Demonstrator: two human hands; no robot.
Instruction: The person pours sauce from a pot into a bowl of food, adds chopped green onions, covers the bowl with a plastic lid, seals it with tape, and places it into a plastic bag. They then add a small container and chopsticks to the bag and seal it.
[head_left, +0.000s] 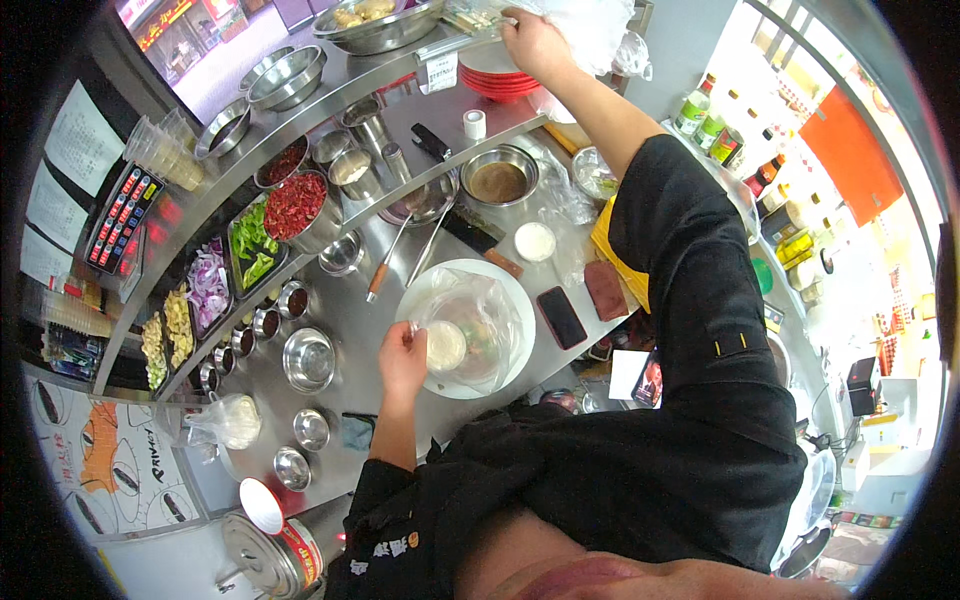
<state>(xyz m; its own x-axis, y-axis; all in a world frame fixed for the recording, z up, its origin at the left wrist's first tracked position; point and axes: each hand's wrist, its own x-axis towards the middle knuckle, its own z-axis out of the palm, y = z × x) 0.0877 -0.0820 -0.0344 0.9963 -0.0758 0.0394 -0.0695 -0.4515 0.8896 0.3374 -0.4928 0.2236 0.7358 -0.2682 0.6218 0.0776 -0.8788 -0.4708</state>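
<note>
A small round container of pale cream-coloured contents (445, 346) is in my left hand (400, 358), gripped at its near rim. It hangs over a large white plate or bowl (517, 289), which has a clear plastic bag (491, 315) spread across it. Food shows dimly through the plastic. My right hand (534, 43) is stretched up to the top shelf, its fingertips bent at a pile of wrapped packets (474, 16) beside white plastic bags (589, 34). Whether those fingers pinch anything is unclear.
A cleaver (472, 231), a phone (561, 318) and a steel bowl of brown liquid (499, 175) surround the plate. Steel bowls (309, 360) stand leftward. Trays of chopped onion (208, 281) and green pepper (253, 244) line the rack. Red plates (495, 81) sit under the shelf.
</note>
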